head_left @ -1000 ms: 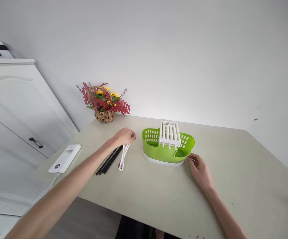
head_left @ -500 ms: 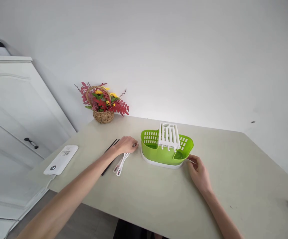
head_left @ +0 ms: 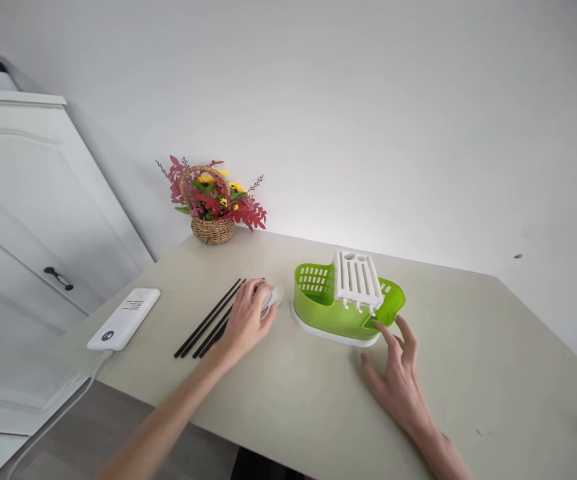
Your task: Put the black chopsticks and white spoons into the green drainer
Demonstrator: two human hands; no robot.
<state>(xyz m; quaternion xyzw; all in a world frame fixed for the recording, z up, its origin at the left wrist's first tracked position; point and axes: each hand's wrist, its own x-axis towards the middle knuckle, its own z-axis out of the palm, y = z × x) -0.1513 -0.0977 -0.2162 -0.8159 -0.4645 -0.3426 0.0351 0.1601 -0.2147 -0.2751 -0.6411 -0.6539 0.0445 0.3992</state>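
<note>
My left hand [head_left: 248,313] is closed around white spoons [head_left: 274,299], whose bowls show past the fingertips. Their handles are hidden under the palm, and I cannot tell how many there are. Just left of this hand, several black chopsticks [head_left: 203,325] lie side by side on the table. A green utensil basket [head_left: 321,318] stands to the right, on a white oval base with a white slotted rack [head_left: 358,279] across its middle. My right hand [head_left: 398,380] is open, fingers spread, at the basket's right front end; whether the fingertips touch it I cannot tell.
A wicker basket of red and yellow flowers [head_left: 212,230] stands at the back left against the wall. On the left part of the table lies a white power bank [head_left: 126,320] with a cable running off the edge. A white cabinet [head_left: 43,213] stands beyond the table's left side.
My left hand has moved down over the spoons, covering their handles, and more chopsticks are visible. My right hand has opened and shifted to the basket's front. The view has shifted slightly.
</note>
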